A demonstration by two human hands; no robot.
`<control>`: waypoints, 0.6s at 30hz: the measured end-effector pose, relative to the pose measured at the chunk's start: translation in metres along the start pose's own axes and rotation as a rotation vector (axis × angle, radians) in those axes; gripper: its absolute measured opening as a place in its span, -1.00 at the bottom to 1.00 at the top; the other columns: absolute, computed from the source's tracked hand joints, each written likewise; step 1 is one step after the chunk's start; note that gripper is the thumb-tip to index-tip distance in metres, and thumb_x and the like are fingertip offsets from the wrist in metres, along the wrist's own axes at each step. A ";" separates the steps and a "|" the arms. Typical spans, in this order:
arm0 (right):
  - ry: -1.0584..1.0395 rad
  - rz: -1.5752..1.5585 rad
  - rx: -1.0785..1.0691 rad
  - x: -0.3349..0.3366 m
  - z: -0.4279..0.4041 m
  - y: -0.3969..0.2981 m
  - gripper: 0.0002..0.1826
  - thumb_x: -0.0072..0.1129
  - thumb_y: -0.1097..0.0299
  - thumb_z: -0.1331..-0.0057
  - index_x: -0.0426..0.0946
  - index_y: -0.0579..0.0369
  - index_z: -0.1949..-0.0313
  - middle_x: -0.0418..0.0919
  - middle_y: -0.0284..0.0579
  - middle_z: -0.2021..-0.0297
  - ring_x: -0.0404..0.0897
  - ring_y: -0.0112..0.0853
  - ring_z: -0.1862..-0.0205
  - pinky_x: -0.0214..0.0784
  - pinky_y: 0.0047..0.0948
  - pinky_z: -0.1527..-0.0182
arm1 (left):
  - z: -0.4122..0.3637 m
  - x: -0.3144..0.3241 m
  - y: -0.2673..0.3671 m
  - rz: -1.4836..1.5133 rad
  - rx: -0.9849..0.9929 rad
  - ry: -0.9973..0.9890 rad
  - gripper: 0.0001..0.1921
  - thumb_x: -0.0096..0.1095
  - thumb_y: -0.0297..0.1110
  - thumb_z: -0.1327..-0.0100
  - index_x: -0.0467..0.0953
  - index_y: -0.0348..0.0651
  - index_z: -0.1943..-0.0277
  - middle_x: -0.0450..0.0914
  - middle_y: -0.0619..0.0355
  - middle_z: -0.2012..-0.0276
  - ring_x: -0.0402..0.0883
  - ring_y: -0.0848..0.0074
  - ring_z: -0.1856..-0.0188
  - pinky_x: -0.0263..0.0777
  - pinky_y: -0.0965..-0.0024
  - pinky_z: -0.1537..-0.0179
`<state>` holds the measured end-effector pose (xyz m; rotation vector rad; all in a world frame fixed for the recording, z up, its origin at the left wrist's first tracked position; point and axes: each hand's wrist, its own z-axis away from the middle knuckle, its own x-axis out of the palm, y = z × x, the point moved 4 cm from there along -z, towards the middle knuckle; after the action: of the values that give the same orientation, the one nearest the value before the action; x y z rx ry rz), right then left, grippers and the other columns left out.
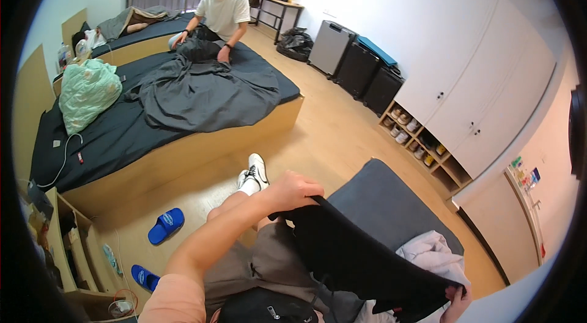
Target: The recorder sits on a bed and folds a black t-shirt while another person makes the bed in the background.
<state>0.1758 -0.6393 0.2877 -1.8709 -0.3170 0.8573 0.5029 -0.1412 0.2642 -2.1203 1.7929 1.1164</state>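
Observation:
A black cloth garment [353, 245] hangs stretched between my two hands, over my lap and the bed. My left hand [296, 190] grips its upper left end, above my knees. At the lower right, my right hand [456, 298] pinches the other end by its edge. Below the cloth are my brown shorts [270, 254]. A pale crumpled cloth [431, 252] lies beside the garment on the grey bed cover [390, 201], close to my right hand.
Across the floor, a person [224, 11] sits on a dark-sheeted bed [101, 139] handling a grey cloth [206, 94]. Blue slippers [166, 226] lie left of my legs. An open wooden cabinet [73, 240] stands left; suitcases [357, 68] and shoe cubbies [412, 139] line the wall.

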 end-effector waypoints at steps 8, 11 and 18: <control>-0.053 0.130 -0.211 0.013 0.002 -0.014 -0.73 -0.04 0.52 -0.39 0.44 0.38 -0.04 0.56 0.01 0.07 0.52 -0.22 -0.02 0.32 -0.30 -0.12 | 0.009 -0.041 0.021 -0.062 0.057 -0.029 -0.66 0.39 -0.06 -0.14 0.45 -0.10 0.48 0.47 0.16 0.62 0.53 0.28 0.54 0.34 0.31 0.55; -0.189 0.081 -0.358 -0.018 -0.019 0.046 -0.64 0.00 0.39 -0.43 0.36 0.34 -0.13 0.53 0.03 -0.02 0.51 -0.17 -0.05 0.32 -0.23 -0.16 | 0.010 -0.059 0.033 -0.071 0.050 -0.031 -0.67 0.39 -0.07 -0.14 0.45 -0.10 0.48 0.47 0.16 0.62 0.53 0.28 0.55 0.33 0.31 0.56; -0.083 -0.775 -0.007 -0.049 -0.044 0.139 -0.43 0.10 0.03 -0.40 0.30 0.13 -0.24 0.52 0.09 -0.04 0.50 -0.10 -0.09 0.32 -0.06 -0.22 | 0.007 -0.083 0.066 0.092 0.061 -0.094 -0.81 0.50 -0.23 -0.08 0.64 -0.08 0.31 0.54 0.27 0.57 0.48 0.41 0.59 0.28 0.38 0.56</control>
<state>0.1490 -0.7609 0.1966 -1.5223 -1.0142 0.3922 0.4399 -0.0902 0.3322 -1.9358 1.8735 1.1467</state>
